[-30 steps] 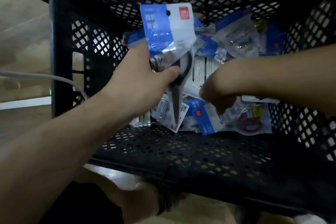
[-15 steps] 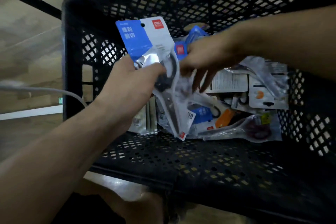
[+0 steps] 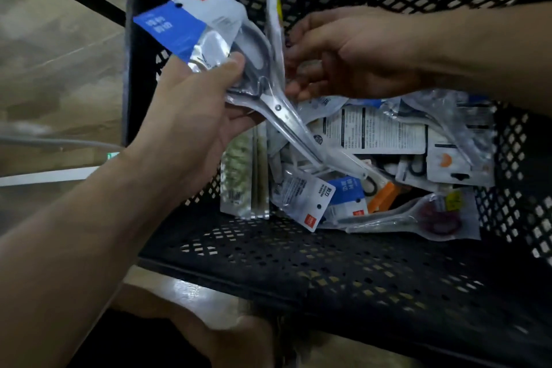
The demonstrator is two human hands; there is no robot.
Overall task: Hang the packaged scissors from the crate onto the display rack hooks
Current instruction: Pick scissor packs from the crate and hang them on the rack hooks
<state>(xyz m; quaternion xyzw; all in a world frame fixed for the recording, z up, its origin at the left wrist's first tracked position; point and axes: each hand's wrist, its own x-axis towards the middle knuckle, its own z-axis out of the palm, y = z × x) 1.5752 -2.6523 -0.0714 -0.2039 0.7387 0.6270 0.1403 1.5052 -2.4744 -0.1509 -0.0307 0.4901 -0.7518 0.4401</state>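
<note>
My left hand [image 3: 191,116] grips a pack of scissors [image 3: 209,24] above the left end of the crate [image 3: 268,263], thumb pressed over the handles, fingers curled behind the plastic. The crate's left wall stands just beside my wrist and the far wall rises close behind the pack's blue and white card. The scissors lie on a slant: handles up and left by my thumb, blades pointing down and right, their tips over the pile of packs [image 3: 388,134]. The hang hole sits at the card's upper left end. My right hand [image 3: 352,51] pinches a second pack [image 3: 276,9], which stands edge-on and runs up out of view, just beside the first one. The pile fills the right and far part of the crate; open mesh floor shows between it and the near wall
</note>
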